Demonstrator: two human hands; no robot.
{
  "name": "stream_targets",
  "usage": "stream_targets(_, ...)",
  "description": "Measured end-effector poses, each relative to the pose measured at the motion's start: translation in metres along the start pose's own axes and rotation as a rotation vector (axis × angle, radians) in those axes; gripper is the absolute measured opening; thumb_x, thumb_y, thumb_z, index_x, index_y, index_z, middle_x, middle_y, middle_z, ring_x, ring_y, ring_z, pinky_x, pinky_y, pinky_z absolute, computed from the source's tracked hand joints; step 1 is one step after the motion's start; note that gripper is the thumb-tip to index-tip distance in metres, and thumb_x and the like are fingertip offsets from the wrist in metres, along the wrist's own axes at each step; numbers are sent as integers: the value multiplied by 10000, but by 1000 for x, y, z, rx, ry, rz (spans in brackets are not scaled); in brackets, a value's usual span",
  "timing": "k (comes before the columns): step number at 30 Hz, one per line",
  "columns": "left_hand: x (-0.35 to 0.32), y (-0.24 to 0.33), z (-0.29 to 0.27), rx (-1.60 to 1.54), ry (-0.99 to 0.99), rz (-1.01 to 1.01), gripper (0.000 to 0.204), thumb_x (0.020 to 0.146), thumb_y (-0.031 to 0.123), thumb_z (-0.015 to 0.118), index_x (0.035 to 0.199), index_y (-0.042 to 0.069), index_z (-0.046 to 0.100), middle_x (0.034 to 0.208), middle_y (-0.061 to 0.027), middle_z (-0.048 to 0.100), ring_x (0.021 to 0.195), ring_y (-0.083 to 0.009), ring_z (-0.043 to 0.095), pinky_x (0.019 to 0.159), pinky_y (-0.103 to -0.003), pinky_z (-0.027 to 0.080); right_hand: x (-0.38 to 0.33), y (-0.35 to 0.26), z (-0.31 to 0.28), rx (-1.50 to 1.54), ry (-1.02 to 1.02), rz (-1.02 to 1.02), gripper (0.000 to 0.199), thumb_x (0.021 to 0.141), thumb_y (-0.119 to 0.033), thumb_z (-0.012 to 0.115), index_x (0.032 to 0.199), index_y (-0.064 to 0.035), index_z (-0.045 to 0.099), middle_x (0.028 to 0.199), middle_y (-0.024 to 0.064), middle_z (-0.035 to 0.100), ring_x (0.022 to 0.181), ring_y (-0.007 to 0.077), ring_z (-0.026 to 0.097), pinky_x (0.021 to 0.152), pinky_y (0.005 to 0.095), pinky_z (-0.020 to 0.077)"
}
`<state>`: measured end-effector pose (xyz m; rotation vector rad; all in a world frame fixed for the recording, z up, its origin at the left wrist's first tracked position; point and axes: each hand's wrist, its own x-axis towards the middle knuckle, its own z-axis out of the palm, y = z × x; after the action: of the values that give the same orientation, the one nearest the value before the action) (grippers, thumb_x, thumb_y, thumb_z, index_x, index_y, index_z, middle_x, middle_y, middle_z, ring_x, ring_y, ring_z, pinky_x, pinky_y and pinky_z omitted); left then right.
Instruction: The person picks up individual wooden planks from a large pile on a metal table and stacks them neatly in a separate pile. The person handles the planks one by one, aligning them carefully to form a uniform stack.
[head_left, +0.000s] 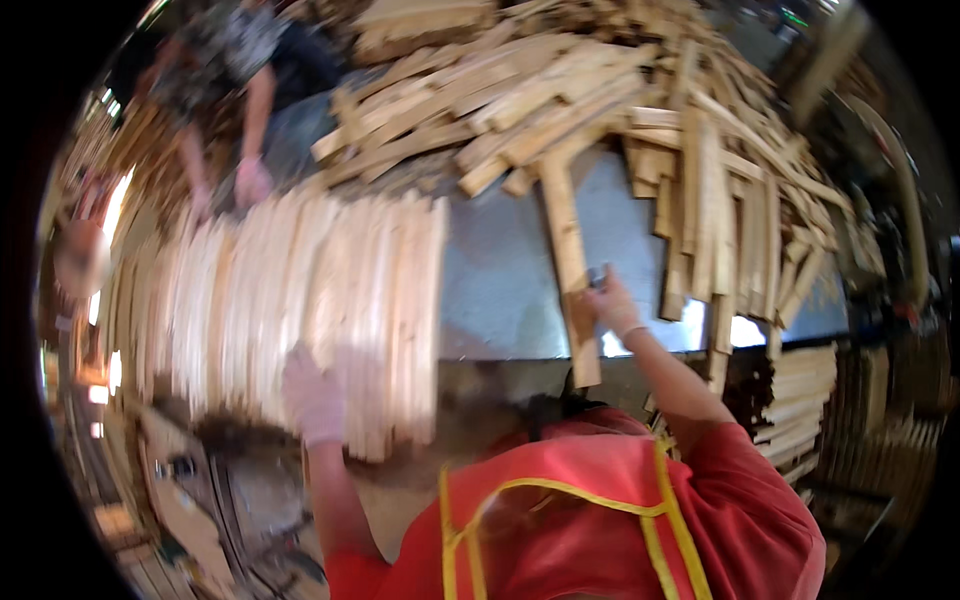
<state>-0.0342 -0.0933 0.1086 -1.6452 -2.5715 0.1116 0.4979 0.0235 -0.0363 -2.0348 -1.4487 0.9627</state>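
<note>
Lone board [565, 225] at 3 o'clock, held by right hand [612, 303]
Its near end passes the bench [505, 280] edge towards 6 o'clock, perhaps for easier grasping; left hand [316, 395], too blurred to tell its opening, is over the slats [405, 290] at 8 o'clock.

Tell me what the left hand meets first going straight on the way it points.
Most likely the row of pale planks: the left hand points away from the body, along the planks. Blur hides whether it already touches them or is just above.
</note>
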Motion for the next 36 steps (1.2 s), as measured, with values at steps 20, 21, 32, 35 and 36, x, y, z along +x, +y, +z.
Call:
stream_targets(20, -58, 290, 47, -180, -452, 302, 1011, 859, 457, 761, 1664, 58, 299, 1338, -204, 616, 1157, -380, 652, 999, -461, 532, 109, -2, -208, -538, 338, 116, 939, 761, -348, 842, 1540, -56, 404, 1246, 226, 667, 1166, 380, 663, 1008, 466, 538)
stream_targets(21, -54, 284, 57, -229, -413, 303, 972, 864, 399, 755, 1660, 55, 315, 1322, -200, 630, 1117, -363, 668, 975, -443, 543, 117, 1, -204, -464, 242, 123, 919, 749, -340, 838, 1528, -56, 441, 1228, 234, 677, 1169, 384, 668, 1013, 462, 541)
stream_targets(32, -89, 227, 63, -1308, -485, -90, 592, 944, 133, 645, 1514, 12, 538, 1217, -118, 703, 1010, -211, 671, 922, -335, 537, -32, -52, 7, 572, -457, -81, 683, 886, -321, 714, 1435, 47, 546, 1185, 258, 724, 1114, 341, 687, 1007, 411, 521)
stream_targets(35, -77, 220, 27, -861, -386, 12, 526, 985, 255, 624, 1458, 30, 579, 1273, -219, 696, 1121, -352, 686, 993, -420, 534, -55, -104, 54, 327, -551, -66, 608, 920, -324, 645, 1388, 52, 555, 1225, 327, 695, 1162, 478, 664, 1027, 489, 504)
stream_targets(36, -75, 211, 33, -744, -299, 63, 531, 985, 273, 632, 1454, 30, 582, 1284, -233, 692, 1146, -371, 679, 1007, -431, 530, -58, -116, 71, 254, -593, -120, 583, 920, -321, 631, 1362, 53, 558, 1225, 343, 687, 1164, 499, 653, 1027, 504, 499)
